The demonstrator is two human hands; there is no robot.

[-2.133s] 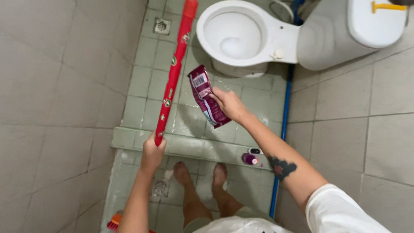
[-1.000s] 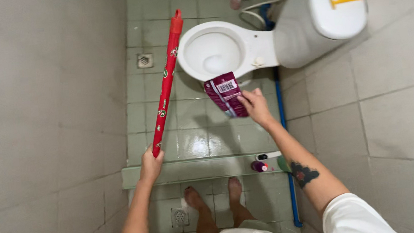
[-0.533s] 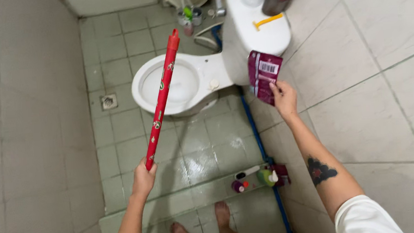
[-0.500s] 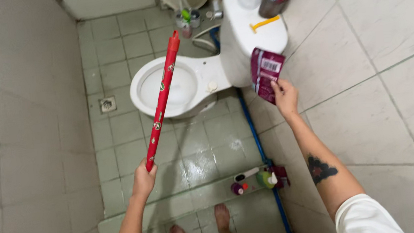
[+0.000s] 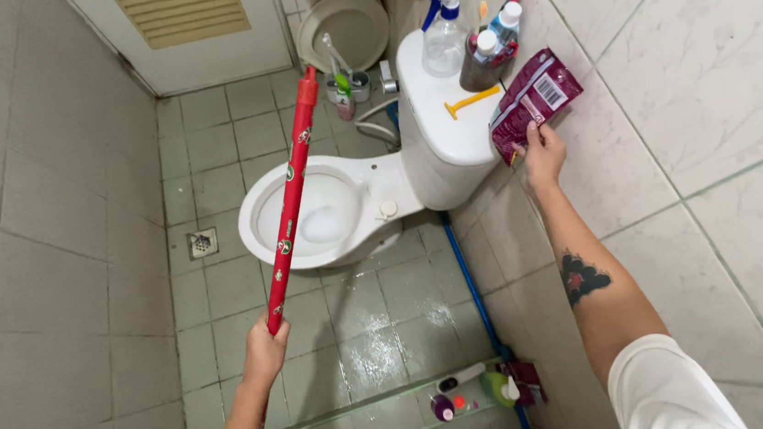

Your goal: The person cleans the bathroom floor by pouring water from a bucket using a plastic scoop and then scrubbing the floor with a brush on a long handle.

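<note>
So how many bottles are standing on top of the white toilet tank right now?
3: a clear spray bottle with blue trigger at the back, and two white-capped bottles beside it near the wall. Others may hide behind them.

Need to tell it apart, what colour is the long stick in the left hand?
Red stick, with small round markings, in the head view.

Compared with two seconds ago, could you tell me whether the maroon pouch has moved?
Yes. The right hand has carried the maroon pouch from beside the toilet bowl to the tank lid.
</note>
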